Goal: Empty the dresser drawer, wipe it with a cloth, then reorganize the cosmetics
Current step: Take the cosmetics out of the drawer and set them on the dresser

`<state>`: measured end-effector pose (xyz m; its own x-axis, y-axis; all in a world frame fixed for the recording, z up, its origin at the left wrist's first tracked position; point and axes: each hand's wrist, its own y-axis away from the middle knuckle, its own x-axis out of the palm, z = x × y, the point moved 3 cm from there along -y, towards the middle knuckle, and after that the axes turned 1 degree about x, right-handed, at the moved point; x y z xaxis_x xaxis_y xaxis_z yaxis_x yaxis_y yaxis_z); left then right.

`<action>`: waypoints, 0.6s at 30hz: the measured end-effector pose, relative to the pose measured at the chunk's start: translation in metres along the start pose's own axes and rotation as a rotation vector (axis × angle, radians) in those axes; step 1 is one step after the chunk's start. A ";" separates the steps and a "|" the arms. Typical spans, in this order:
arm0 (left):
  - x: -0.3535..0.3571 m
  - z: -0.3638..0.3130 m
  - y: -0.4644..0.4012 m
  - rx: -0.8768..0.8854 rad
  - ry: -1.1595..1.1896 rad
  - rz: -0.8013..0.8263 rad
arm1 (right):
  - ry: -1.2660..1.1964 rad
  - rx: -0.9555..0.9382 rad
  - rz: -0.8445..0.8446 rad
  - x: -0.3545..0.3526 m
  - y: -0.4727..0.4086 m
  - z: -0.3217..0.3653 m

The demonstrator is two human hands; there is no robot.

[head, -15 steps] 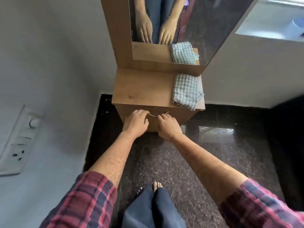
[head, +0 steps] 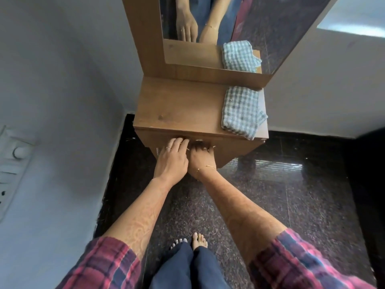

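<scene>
A small wooden dresser (head: 179, 105) stands against the wall with a tall mirror (head: 270, 28) above it. Its drawer front (head: 233, 147) is closed, so the cosmetics inside are hidden. A folded blue-and-white checked cloth (head: 241, 110) lies on the right side of the dresser top. My left hand (head: 171, 160) and my right hand (head: 200, 159) sit side by side at the drawer front. The fingers of both curl around the metal drawer handle (head: 199, 140), which they mostly cover.
Walls close in on the left and behind the dresser. A switch and socket panel (head: 12, 163) is on the left wall. The floor (head: 270, 205) is dark polished granite, with my bare feet (head: 198, 239) at the bottom.
Both hands have shifted closer together on the drawer handle and the fingers have curled tighter around it. The drawer remains closed.
</scene>
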<state>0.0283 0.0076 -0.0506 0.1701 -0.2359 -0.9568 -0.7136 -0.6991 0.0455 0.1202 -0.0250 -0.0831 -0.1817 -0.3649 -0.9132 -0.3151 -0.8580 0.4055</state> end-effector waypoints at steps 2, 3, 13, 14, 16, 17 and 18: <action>0.004 0.001 0.014 0.071 -0.051 -0.087 | -0.014 -0.018 0.000 0.008 0.018 0.003; 0.007 0.001 0.022 0.108 -0.062 -0.130 | -0.031 -0.029 0.008 0.013 0.029 0.004; 0.006 -0.016 0.061 -0.033 0.079 -0.206 | -0.285 -0.117 -0.661 -0.021 0.112 -0.014; 0.006 -0.019 0.063 -0.096 0.056 -0.149 | -0.268 -0.004 -0.573 -0.019 0.107 -0.018; 0.008 -0.027 0.071 -0.186 0.048 -0.067 | -0.265 0.149 -0.354 -0.006 0.102 -0.021; 0.009 -0.030 0.076 -0.213 0.052 -0.037 | -0.276 0.182 -0.263 0.003 0.104 -0.020; 0.010 -0.033 0.081 -0.234 0.047 -0.010 | -0.283 0.197 -0.197 0.011 0.108 -0.019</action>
<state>-0.0051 -0.0734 -0.0471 0.2114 -0.2552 -0.9435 -0.5356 -0.8377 0.1065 0.1016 -0.1283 -0.0503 -0.3412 -0.0627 -0.9379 -0.5370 -0.8059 0.2492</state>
